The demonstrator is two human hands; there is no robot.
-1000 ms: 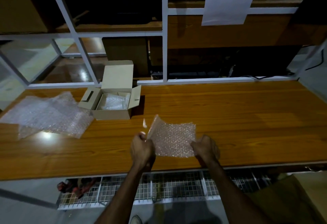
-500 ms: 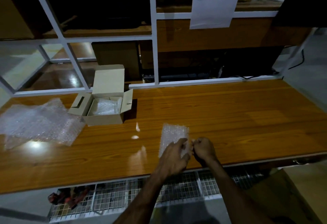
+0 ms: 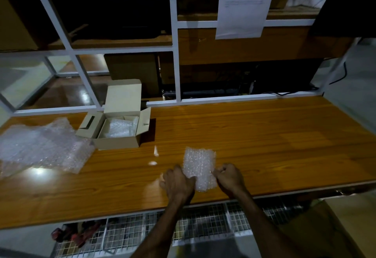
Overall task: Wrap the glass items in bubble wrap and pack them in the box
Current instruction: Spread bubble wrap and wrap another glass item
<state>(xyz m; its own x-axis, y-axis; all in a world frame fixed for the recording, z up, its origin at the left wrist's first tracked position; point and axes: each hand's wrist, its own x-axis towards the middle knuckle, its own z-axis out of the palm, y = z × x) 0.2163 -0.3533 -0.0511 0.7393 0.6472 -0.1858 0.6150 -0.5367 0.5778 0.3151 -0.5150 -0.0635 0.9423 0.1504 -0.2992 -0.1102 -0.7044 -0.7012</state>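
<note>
A small folded bundle of bubble wrap (image 3: 200, 165) lies on the wooden table (image 3: 264, 145) near its front edge. My left hand (image 3: 178, 182) grips the bundle's left side with curled fingers. My right hand (image 3: 230, 178) pinches its right edge. Whatever is inside the wrap is hidden. An open cardboard box (image 3: 120, 123) stands to the left and farther back, lid flap up, with bubble wrap showing inside it.
A loose heap of bubble wrap sheets (image 3: 40, 147) lies at the table's left end. A white metal frame (image 3: 175, 58) with shelves rises behind the table. A paper sheet (image 3: 244, 3) hangs on it. A wire rack (image 3: 142, 231) sits below the front edge.
The sheet was open between my hands; my left hand folded it over to the right, and it is now a narrow bundle held at both sides. The view shifted slightly.
</note>
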